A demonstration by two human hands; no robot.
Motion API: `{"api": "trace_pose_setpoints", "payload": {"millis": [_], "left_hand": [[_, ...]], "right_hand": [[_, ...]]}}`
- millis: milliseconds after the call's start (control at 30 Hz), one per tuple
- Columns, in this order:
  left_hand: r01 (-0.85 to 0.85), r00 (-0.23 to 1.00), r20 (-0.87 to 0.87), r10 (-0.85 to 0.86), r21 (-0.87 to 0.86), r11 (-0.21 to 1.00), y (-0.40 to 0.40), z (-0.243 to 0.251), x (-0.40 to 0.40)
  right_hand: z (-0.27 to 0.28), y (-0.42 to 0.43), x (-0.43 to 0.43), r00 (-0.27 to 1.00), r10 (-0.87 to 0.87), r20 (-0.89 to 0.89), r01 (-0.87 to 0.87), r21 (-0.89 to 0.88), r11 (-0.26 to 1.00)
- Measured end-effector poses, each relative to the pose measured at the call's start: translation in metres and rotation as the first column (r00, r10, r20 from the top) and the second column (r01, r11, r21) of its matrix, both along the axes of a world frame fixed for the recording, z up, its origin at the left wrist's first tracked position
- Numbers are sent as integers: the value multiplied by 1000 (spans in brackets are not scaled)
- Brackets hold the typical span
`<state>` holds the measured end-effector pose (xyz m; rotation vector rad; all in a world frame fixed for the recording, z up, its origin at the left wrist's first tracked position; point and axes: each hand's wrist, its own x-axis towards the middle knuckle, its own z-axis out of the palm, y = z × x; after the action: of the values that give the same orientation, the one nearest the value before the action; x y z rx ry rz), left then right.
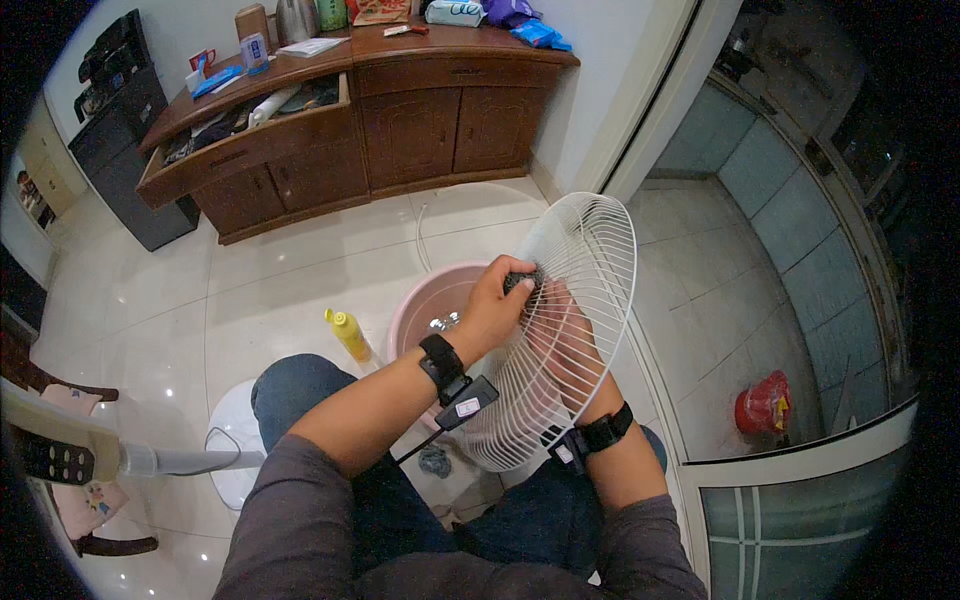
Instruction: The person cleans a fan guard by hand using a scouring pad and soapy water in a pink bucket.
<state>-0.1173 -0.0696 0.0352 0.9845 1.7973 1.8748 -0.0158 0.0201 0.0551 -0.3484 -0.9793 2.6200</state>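
A white wire fan grille (619, 281) is held tilted over the pink plastic basin (405, 311), its round rim toward the right. My left hand (487, 315) pinches a dark scouring pad (516, 280) and presses it to the wires near the grille's upper middle. Behind the wires, my right hand (564, 326) holds the grille from its far side; the fingers are partly hidden. Water with some suds (444, 322) shows in the basin. Left of the basin stands a yellow squeeze bottle (349, 335) with its flip cap raised.
A grey cloth-like wad (435, 461) lies on the floor between my knees. At left stands a fan post (187, 461) on a white base (231, 420). Ahead, a wooden sideboard (450, 124) has a drawer (255, 139) pulled out. A sliding-door frame (660, 390) and a red bucket (761, 405) are at right.
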Motion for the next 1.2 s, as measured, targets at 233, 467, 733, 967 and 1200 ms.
{"api": "trace_pose_setpoints", "payload": {"millis": [233, 467, 733, 967, 1200], "left_hand": [[-56, 998, 13, 59, -173, 983, -2, -47, -22], [79, 987, -152, -60, 119, 990, 10, -10, 13], [61, 998, -1, -61, -3, 998, 6, -1, -1], [36, 947, -322, -5, 91, 995, -1, -41, 3], [99, 957, -288, -38, 202, 974, 10, 5, 13]], "right_hand": [[10, -5, 8, 998, -24, 51, 26, -48, 998], [4, 4, 8, 995, -70, 69, 70, -4, 998], [14, -4, 10, 993, -109, 44, 111, -71, 991], [8, 0, 11, 999, -31, -27, 28, -104, 994], [-7, 13, 13, 995, -102, 21, 102, 7, 995]]}}
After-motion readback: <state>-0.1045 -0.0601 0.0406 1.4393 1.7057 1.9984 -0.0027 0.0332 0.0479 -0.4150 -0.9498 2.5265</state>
